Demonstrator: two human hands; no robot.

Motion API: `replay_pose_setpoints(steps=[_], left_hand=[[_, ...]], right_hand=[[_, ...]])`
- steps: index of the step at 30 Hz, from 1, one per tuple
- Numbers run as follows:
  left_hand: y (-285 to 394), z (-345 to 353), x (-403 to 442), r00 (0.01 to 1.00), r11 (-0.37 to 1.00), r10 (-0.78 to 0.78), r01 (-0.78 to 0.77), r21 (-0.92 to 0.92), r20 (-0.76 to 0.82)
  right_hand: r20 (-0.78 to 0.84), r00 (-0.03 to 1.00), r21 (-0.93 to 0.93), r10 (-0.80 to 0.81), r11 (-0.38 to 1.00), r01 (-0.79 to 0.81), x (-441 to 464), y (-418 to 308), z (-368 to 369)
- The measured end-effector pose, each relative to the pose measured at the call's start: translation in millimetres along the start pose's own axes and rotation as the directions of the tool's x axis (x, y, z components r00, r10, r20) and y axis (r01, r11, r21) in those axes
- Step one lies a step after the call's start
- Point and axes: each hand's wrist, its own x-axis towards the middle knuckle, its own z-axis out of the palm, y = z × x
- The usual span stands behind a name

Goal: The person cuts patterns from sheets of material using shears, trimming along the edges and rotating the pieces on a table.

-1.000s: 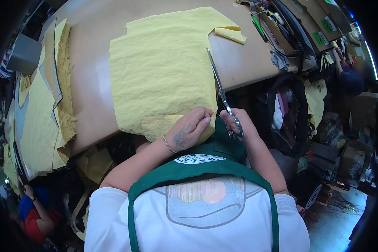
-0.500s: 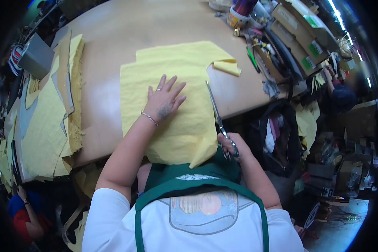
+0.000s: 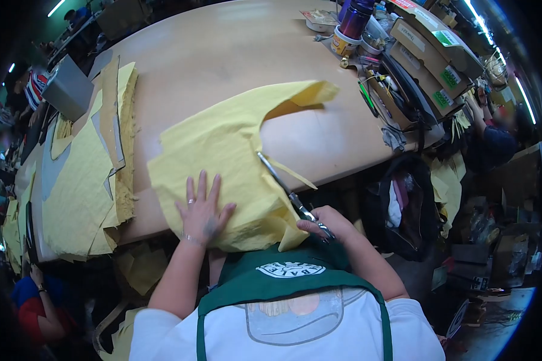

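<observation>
A yellow piece of cloth (image 3: 214, 144) lies on the tabletop, its near part hanging toward my green apron. My left hand (image 3: 203, 210) rests flat on it with fingers spread. In my right hand (image 3: 331, 224) are long metal scissors (image 3: 289, 192), held by the handles. The blades point up and left, their tips at the cloth's right edge, where a narrow yellow strip (image 3: 292, 173) stands off to the side. At the far right, the cloth's end curls up above the table.
Stacked yellow cloth and grey patterns (image 3: 81, 192) lie at the table's left, beside a grey box (image 3: 69, 87). Cardboard boxes (image 3: 421, 60), a purple bottle (image 3: 355, 21) and tools crowd the back right. A dark open bag (image 3: 406, 204) hangs right. Other people work at both sides.
The cloth has been turned and pulled toward me, its far edge now slanting. My left hand moved down and left with it. The scissors' tips shifted left and nearer, and a strip now shows.
</observation>
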Motion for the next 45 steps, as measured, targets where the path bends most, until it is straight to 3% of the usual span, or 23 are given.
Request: replay_pose_setpoints(steps=[3,6,9,13,18,20,24,28,35,38,45], left_hand=[[-8.6,-5.6,-34.4,0.990,0.992,-0.117,0.112,0.062,0.081],[-6.5,-4.7,-43.0,0.994,0.992,-0.106,0.104,0.071,0.022],[3.5,-2.5,-22.7,0.992,0.987,0.104,-0.094,0.131,-0.073],[1.8,11.3,7.3,0.949,0.942,0.312,-0.301,0.150,-0.053],[-4.6,25.2,6.6,0.904,0.885,0.421,-0.390,0.257,-0.078],[-5.6,28.5,3.3,0.897,0.880,0.433,-0.400,0.255,-0.090],[1.2,19.5,-2.9,0.922,0.926,0.374,-0.365,0.090,-0.100],[5.9,15.8,-5.1,0.927,0.930,0.368,-0.368,0.024,-0.069],[12.3,16.4,-12.4,0.924,0.922,0.383,-0.381,0.065,-0.021],[12.7,14.6,-16.2,0.922,0.921,0.387,-0.387,0.038,-0.005],[12.0,15.2,-15.7,0.923,0.923,0.384,-0.384,0.026,0.000]], right_hand=[[0.065,0.996,-0.083,-0.056,0.995,0.062,3.2,-1.7,9.6],[0.113,0.990,-0.088,-0.089,0.991,0.099,4.6,-6.6,16.5],[0.117,0.991,-0.024,-0.059,0.998,0.063,-2.9,-14.4,17.0],[0.086,0.996,-0.045,0.025,0.999,-0.022,-5.6,-13.4,20.0],[0.044,0.998,0.029,0.041,0.999,-0.042,-3.4,-2.3,27.8],[0.089,0.994,0.125,0.065,0.989,-0.076,-4.9,-5.5,24.6],[0.184,0.980,0.298,-0.078,0.955,0.020,-3.9,2.2,19.5],[0.296,0.942,0.307,-0.157,0.950,0.062,-1.3,1.1,11.5],[0.316,0.928,0.275,-0.196,0.955,0.108,19.2,-12.0,8.8],[0.311,0.921,0.170,-0.235,0.967,0.189,27.3,-13.4,6.1],[0.281,0.939,0.063,-0.195,0.981,0.185,22.7,-18.2,0.2]])
